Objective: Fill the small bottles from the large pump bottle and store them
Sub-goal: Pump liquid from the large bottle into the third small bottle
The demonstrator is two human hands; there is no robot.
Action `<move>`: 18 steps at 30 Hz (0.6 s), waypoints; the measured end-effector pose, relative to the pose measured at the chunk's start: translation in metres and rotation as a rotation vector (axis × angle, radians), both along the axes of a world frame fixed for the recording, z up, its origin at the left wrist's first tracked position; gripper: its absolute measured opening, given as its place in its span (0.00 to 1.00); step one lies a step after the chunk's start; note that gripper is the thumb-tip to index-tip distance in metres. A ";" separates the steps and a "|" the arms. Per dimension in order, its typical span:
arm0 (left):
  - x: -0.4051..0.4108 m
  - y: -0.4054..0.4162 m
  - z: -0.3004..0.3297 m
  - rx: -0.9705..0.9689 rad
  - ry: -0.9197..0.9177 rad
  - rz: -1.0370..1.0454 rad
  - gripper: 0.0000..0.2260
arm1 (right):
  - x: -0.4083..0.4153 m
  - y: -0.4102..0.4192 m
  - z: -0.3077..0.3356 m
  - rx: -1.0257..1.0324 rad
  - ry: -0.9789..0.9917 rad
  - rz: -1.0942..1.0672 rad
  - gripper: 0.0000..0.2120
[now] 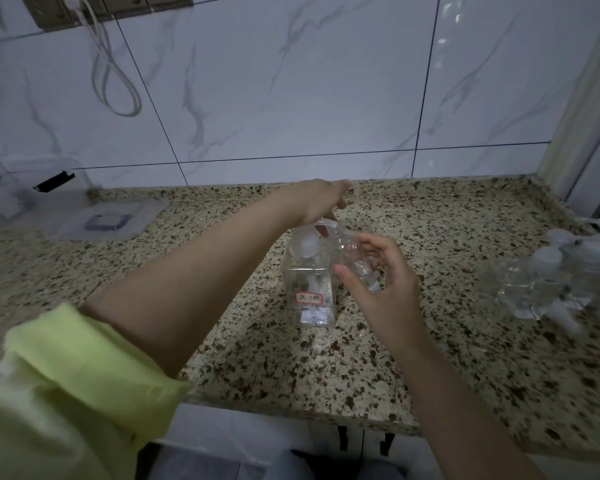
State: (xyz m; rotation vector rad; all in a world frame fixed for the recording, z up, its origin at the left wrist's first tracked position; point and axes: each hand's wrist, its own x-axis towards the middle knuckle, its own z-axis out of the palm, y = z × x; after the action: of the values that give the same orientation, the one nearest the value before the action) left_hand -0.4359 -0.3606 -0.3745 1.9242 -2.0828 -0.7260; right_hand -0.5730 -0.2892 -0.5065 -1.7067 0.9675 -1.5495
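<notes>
You stood the large pump bottle (309, 289) mid-tabletop (465, 358) so its spout reached the small bottle (355, 258), which your right hand (385, 282) tilted up against it, its grip closed around the body, thumb in front. Your left hand (317, 202) reached across, palm down on the pump head, probably to press. More small bottles (551, 282) waited in a cluster at your right.

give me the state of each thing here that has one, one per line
large pump bottle: upright on the counter, partly filled with clear liquid
left hand: on top of the pump head
small bottle: tilted, held at the pump spout
right hand: gripping the small bottle
cluster of small bottles: standing at the right, caps on
clear storage box: at the left, open
box lid: flat on the counter
</notes>
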 end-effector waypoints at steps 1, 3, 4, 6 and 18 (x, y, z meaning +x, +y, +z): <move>-0.001 0.000 0.001 -0.001 0.009 -0.001 0.28 | 0.000 0.000 0.000 0.000 -0.004 0.001 0.21; -0.002 -0.001 0.002 -0.009 0.034 0.002 0.27 | -0.001 0.000 0.000 -0.005 -0.012 -0.003 0.21; -0.001 -0.002 0.002 -0.009 0.034 0.005 0.27 | -0.001 -0.001 0.000 -0.006 -0.011 -0.006 0.22; -0.001 -0.002 0.001 0.010 -0.005 -0.004 0.28 | -0.001 0.000 0.000 -0.005 -0.007 -0.006 0.22; -0.004 -0.001 0.002 -0.022 0.018 -0.013 0.26 | 0.000 0.000 -0.001 0.005 -0.026 -0.010 0.22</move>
State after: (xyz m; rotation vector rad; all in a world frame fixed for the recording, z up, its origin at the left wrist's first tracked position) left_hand -0.4395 -0.3612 -0.3721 1.8871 -2.0859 -0.7183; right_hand -0.5732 -0.2897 -0.5072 -1.6771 0.9672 -1.5702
